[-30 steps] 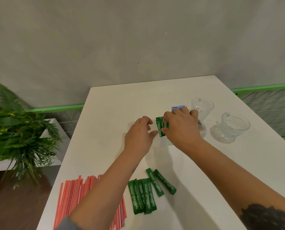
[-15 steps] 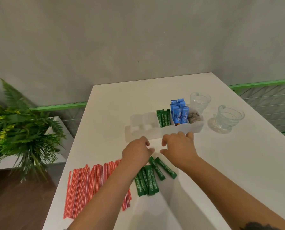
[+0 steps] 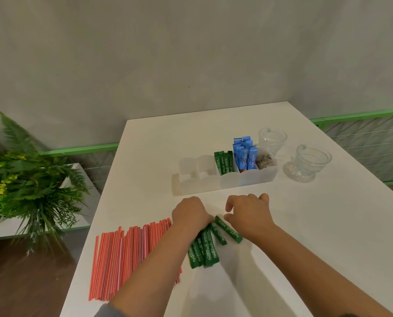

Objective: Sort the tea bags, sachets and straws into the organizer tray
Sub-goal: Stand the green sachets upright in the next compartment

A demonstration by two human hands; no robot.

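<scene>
- Green sachets (image 3: pixel 208 247) lie loose on the white tabletop (image 3: pixel 305 225), beside a row of red straws (image 3: pixel 131 255).
- Left hand (image 3: pixel 192 215) rests on the sachets' far ends, fingers curled; whether its grip pinches one, I cannot tell.
- Right hand (image 3: pixel 248 215) hovers just beside, grip loosely spread, empty.
- Translucent organizer tray (image 3: pixel 213 183) beyond holds upright green and blue sachets (image 3: pixel 244 154).

Two glass cups (image 3: pixel 312 162) right; fern plant (image 3: pixel 28 179) left.

hands: left (image 3: pixel 192 213) on green sachets (image 3: pixel 205 247) | right (image 3: pixel 248 213) beside | organizer tray (image 3: pixel 248 180) beyond | red straws (image 3: pixel 127 255) left
</scene>
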